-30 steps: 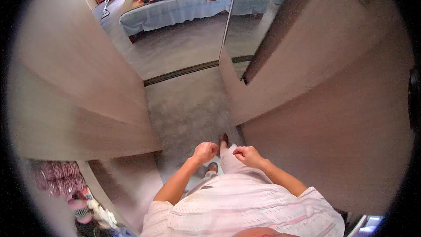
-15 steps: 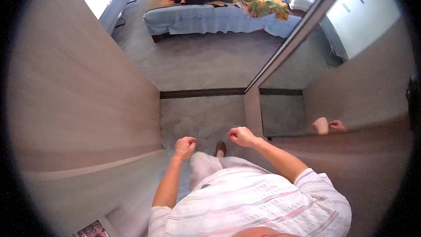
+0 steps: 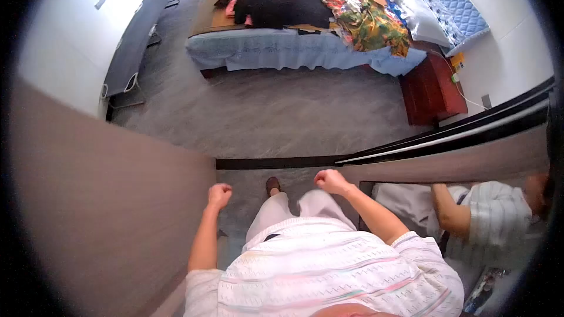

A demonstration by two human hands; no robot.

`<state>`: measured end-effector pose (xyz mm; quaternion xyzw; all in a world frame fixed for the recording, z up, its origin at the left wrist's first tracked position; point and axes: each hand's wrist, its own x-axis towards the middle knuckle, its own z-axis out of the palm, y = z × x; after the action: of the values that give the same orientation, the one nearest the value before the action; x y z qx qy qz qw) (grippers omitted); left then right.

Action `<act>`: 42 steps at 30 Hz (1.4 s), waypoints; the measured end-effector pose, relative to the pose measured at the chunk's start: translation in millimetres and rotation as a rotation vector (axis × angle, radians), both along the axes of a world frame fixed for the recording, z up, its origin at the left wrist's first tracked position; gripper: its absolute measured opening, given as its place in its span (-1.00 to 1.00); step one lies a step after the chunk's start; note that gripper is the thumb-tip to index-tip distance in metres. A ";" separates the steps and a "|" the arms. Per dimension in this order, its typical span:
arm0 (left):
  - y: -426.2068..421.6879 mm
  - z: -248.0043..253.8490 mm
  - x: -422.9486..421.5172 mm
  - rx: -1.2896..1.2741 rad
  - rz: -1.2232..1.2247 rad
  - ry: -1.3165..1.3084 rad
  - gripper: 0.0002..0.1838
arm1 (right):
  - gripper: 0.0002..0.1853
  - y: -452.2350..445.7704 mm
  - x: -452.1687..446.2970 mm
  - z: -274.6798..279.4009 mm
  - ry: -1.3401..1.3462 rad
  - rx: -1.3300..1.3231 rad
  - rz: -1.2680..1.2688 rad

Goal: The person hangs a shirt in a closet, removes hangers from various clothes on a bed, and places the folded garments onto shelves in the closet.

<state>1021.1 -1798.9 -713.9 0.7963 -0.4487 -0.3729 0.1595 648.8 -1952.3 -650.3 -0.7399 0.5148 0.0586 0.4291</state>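
Note:
My left hand [image 3: 220,196] is held out at waist height near the wooden wall panel on the left, its fingers loosely curled and nothing seen in them. Closer to the right-hand panel, my right hand [image 3: 331,181] is also curled closed, with no object showing. Neither hand appears to touch anything. Between and below them are my pale trousers [image 3: 276,214] and one brown shoe [image 3: 272,185] on the grey floor.
A dark threshold strip [image 3: 276,163] crosses the floor ahead. Beyond stands a bed [image 3: 258,50] with a black garment [image 3: 282,3] and a patterned cloth [image 3: 376,26]. There is a red-brown nightstand [image 3: 432,91], a folding cot [image 3: 132,47], and a mirror [image 3: 405,199] at right.
I have moved forward, so the threshold and bed are nearer, and the nightstand has come into view. My left hand has shifted left; both hands remain curled. The mirror now reflects my upper body.

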 end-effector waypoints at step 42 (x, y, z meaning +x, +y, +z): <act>-997.8 -5.5 189.7 -0.228 0.033 -0.232 -0.45 | -0.81 -788.6 40.8 -75.5 0.113 0.333 -0.606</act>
<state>1210.8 -2796.7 -719.3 0.8181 -0.4904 -0.2222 0.2020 689.7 -2740.9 -725.8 -0.4689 0.7173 0.0525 0.5128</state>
